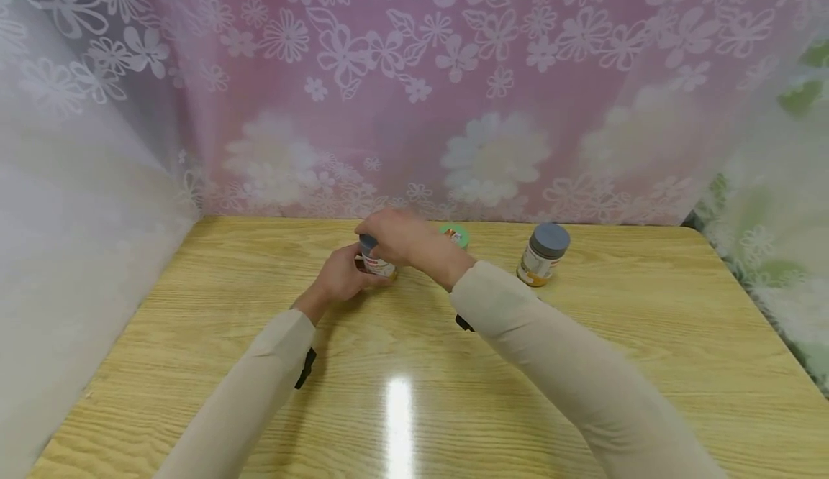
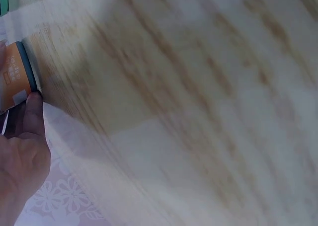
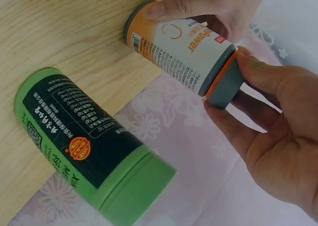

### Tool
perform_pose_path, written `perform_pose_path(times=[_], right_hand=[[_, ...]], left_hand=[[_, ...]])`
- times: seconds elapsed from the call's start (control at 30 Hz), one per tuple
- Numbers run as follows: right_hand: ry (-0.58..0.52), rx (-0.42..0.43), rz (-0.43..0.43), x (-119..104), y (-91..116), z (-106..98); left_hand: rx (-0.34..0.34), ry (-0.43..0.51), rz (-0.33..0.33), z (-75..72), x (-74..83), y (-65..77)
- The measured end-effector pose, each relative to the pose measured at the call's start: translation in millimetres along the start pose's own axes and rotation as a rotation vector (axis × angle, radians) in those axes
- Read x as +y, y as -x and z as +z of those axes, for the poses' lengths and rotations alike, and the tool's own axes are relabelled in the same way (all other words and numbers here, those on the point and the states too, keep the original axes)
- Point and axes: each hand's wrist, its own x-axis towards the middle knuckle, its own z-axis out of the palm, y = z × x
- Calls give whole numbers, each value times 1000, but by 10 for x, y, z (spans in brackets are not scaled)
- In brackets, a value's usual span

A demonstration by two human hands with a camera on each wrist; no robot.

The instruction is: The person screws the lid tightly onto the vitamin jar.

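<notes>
A white and orange supplement jar (image 1: 378,268) with a dark grey screw lid (image 3: 227,84) stands near the table's back edge, left of centre. My left hand (image 1: 343,275) holds its body low down, the thumb against the orange band, as the right wrist view shows. From above, my right hand (image 1: 401,238) grips the lid between thumb and fingers. An orange ring shows between lid and body in the right wrist view. At the left wrist view's left edge, part of the jar (image 2: 15,79) appears beside the fingers of my left hand (image 2: 22,161).
A green canister (image 3: 84,136) with a black label stands right of the jar, mostly behind my right forearm in the head view. Farther right is another grey-lidded jar (image 1: 544,256). Floral curtains (image 1: 414,90) hang behind the wooden table (image 1: 363,357).
</notes>
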Motion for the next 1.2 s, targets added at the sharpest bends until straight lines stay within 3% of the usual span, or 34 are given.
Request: perform_pose_path(times=[0.3, 0.6, 0.77, 0.87, 0.93, 1.1, 1.2], right_hand=[[-38, 15, 17, 41, 12, 2], [-17, 6, -39, 148, 18, -13], [-34, -25, -49, 234, 76, -3], [-73, -56, -7, 299, 151, -25], [-103, -57, 30, 358, 220, -55], [-74, 17, 66, 597, 504, -178], [-21, 69, 88, 794, 768, -239]], left_hand=[[-15, -35, -4, -5, 8, -36], [-58, -8, -10, -11, 28, -91], [-119, 132, 22, -31, 40, -86], [-150, 222, 24, -52, 39, -62], [-139, 225, 19, -69, 24, -36], [-55, 113, -27, -168, -52, 91], [-24, -34, -27, -277, -101, 203]])
